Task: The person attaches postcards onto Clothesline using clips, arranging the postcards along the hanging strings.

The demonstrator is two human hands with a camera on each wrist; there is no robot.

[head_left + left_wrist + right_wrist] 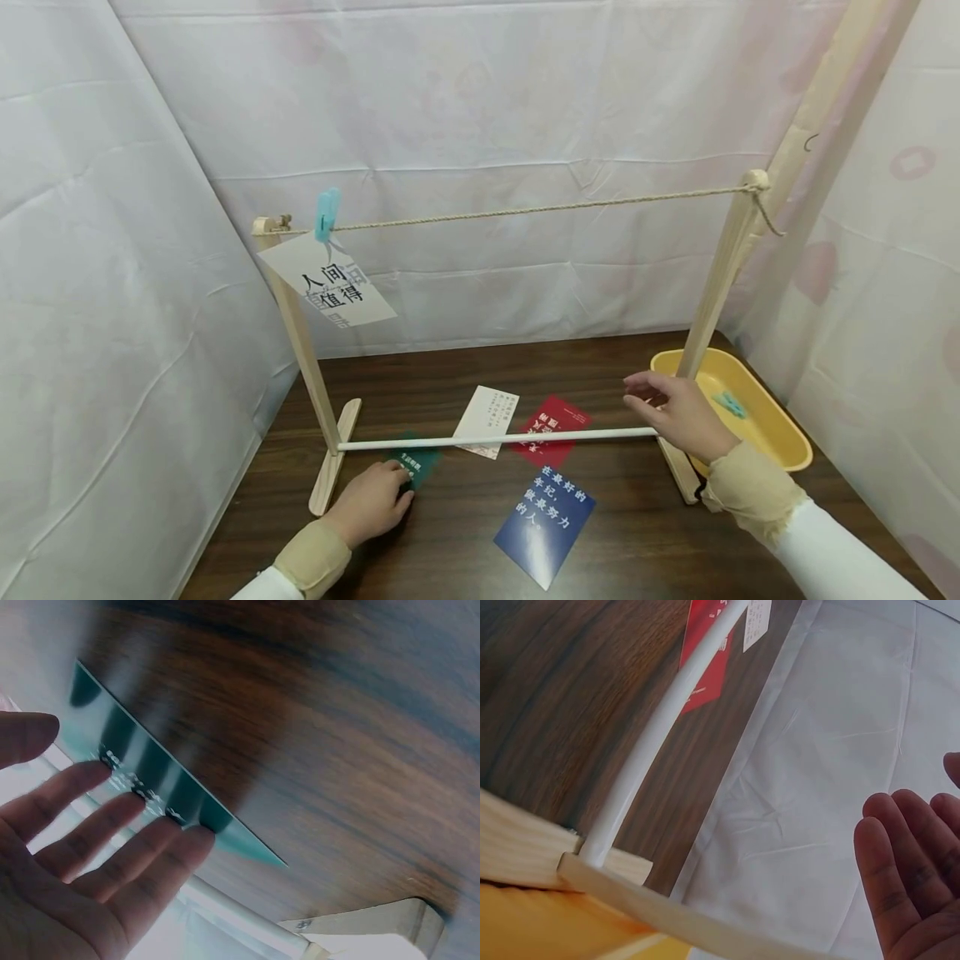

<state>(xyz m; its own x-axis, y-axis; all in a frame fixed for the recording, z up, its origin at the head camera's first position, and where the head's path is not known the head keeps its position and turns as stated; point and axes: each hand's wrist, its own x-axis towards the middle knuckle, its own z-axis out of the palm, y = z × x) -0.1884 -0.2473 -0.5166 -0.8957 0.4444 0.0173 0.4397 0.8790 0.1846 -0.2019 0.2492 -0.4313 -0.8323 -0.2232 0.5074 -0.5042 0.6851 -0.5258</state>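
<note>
My left hand (375,502) is low over the table at the foot of the left post, fingertips on a green card (425,467) with white lettering. In the left wrist view the fingers are extended and lightly bent over the green card (184,787), the thumb apart from it. My right hand (684,414) is raised beside the right post, between the white rod's end and a yellow tray (776,437); nothing is in it. The right wrist view has its fingers (889,877) loosely extended. A white card (356,310) hangs tilted from the rope (525,212) by a light-blue clothespin (326,215).
Two wooden posts (303,358) on flat feet carry the rope, with a white rod (600,434) low between them. A white card (487,410) and a red card (553,412) lie under the rod, a blue card (540,533) in front. Light-blue clothespins (730,405) lie in the tray.
</note>
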